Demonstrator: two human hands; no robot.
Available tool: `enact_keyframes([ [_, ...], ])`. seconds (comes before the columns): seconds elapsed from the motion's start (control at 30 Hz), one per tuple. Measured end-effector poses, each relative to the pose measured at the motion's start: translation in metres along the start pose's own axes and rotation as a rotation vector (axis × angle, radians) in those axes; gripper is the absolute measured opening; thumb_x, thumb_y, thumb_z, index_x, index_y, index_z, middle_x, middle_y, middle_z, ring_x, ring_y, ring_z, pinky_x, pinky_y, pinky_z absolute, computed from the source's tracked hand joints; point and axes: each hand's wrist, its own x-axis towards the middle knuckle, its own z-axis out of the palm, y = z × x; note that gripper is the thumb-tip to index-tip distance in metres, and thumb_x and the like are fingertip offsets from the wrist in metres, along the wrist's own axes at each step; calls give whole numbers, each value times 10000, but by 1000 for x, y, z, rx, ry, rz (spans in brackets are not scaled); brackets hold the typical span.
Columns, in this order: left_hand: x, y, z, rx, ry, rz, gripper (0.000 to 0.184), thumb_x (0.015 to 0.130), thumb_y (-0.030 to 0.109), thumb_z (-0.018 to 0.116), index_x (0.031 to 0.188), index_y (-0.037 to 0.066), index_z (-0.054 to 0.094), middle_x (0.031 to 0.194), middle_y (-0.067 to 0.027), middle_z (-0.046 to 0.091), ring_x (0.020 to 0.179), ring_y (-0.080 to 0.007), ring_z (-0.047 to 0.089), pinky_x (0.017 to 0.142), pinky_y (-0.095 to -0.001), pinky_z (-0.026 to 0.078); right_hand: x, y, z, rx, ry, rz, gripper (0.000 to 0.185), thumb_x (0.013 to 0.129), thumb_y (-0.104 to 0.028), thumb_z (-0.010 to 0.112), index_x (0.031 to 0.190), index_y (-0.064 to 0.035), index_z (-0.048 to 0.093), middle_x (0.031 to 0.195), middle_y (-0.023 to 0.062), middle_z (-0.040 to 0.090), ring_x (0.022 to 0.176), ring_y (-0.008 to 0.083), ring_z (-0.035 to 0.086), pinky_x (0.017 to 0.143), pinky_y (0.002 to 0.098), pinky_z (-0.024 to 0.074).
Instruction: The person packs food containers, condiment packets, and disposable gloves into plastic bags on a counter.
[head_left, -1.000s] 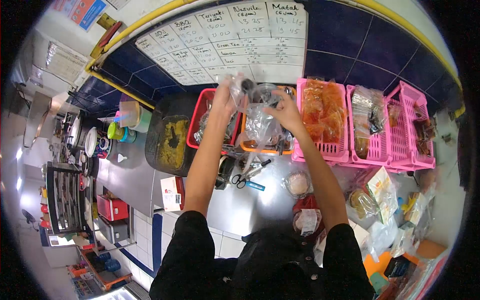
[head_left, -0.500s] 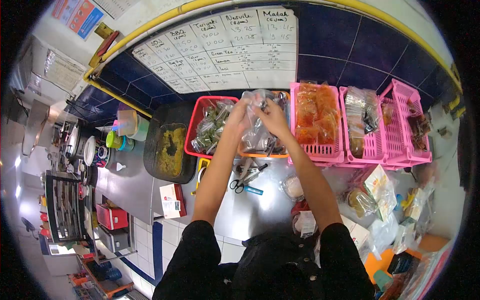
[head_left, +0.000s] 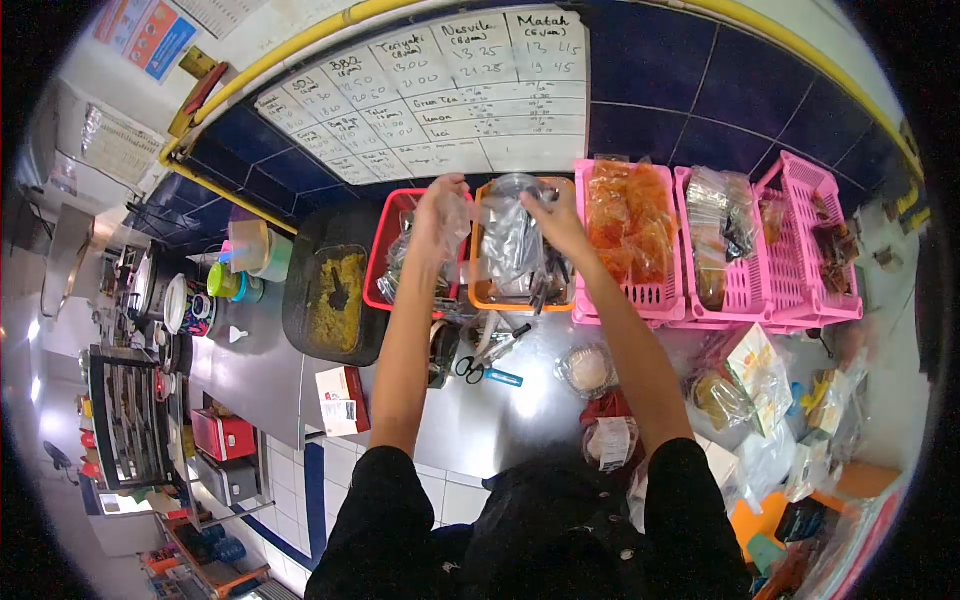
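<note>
My left hand (head_left: 437,215) is over the red basket (head_left: 376,270), its fingers closed on a thin clear plastic bag (head_left: 458,222). The basket's contents are largely hidden behind my forearm. At the orange basket (head_left: 474,285), my right hand (head_left: 556,220) reaches in from the right. Its thumb and fingers pinch the edge of the clear plastic bags (head_left: 508,248) heaped inside. Dark-handled utensils (head_left: 540,292) stick out at that basket's front corner.
Right of the orange basket stand pink baskets (head_left: 655,310) with orange-filled packets (head_left: 628,215). A black pan (head_left: 300,315) of yellow-green food is on the left. Scissors (head_left: 470,371), a blue-handled tool (head_left: 503,377) and a wrapped round item (head_left: 587,369) lie on the steel counter (head_left: 480,425).
My hands were together over the orange basket at a clear bag. Now they are apart: the left has moved left over the red basket with clear plastic, while the right stays at the orange one.
</note>
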Motion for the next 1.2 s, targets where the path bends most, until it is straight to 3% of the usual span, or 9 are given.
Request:
enact_keyframes([
  [0.07, -5, -3, -4, 745, -215, 152, 457, 928, 266, 660, 1302, 22, 563, 1123, -63, 670, 1000, -166, 635, 926, -296, 489, 12, 12, -5, 202, 7, -23, 700, 892, -424, 727, 1333, 35, 436, 1063, 141, 584, 800, 193, 578, 750, 322, 495],
  [0.2, -4, -79, -14, 1302, -361, 276, 773, 773, 351, 826, 1390, 39, 480, 1311, -170, 574, 1087, -268, 627, 932, -360, 501, -1, -2, -15, 298, -27, -98, 500, 879, -244, 766, 1246, -13, 519, 852, 31, 573, 680, 82, 519, 576, 236, 438],
  [0.37, -11, -139, -14, 1493, -145, 411, 866, 681, 360, 870, 1393, 59, 480, 1294, -268, 551, 1138, -388, 589, 943, -454, 490, 2, 9, -31, 361, -88, -180, 310, 815, 43, 634, 1115, -26, 602, 785, -49, 495, 667, 41, 467, 561, 214, 389],
  [0.57, -10, -158, -52, 1695, -172, 383, 769, 674, 314, 880, 1323, 45, 568, 1218, -248, 591, 1119, -411, 580, 965, -474, 467, 3, -15, -73, 652, 86, -90, 232, 860, 11, 640, 1081, -45, 597, 833, -9, 563, 690, 66, 522, 563, 197, 400],
  [0.83, -65, -66, 22, 867, -67, 625, 620, 867, 313, 721, 1380, 43, 502, 1222, -120, 608, 1169, -247, 551, 1014, -389, 439, -69, -70, -132, 457, 63, -241, 236, 898, -136, 638, 1113, -43, 609, 1013, 64, 639, 918, 165, 623, 756, 314, 522],
  [0.97, -112, -111, 81, 457, -248, 301, 554, 905, 367, 650, 1346, 59, 516, 1231, -119, 605, 1154, -256, 569, 976, -403, 477, -168, -88, -95, 255, -55, -601, 292, 805, -201, 707, 1055, -59, 655, 953, 85, 645, 916, 168, 618, 766, 321, 514],
  [1.03, -138, -137, 91, 343, -338, 107, 528, 924, 395, 614, 1329, 67, 523, 1235, -119, 603, 1147, -260, 579, 958, -410, 496, -220, -93, -101, 247, -168, -446, 334, 759, -217, 723, 1045, -65, 643, 1008, 106, 627, 991, 210, 609, 827, 363, 493],
  [1.13, -185, -175, 108, 190, -474, -195, 500, 953, 435, 560, 1304, 80, 534, 1241, -118, 601, 1136, -266, 593, 929, -420, 525, -317, -94, -134, -402, 477, -631, 465, 749, -258, 742, 1168, -92, 625, 1198, 132, 594, 1154, 280, 560, 947, 436, 450],
  [1.2, -222, -206, 125, 82, -549, -420, 490, 972, 463, 524, 1287, 88, 541, 1246, -118, 599, 1129, -271, 602, 911, -427, 544, -376, -78, -151, -526, 522, -605, 514, 764, -285, 736, 1231, -116, 604, 1273, 134, 560, 1211, 306, 521, 989, 470, 419],
])
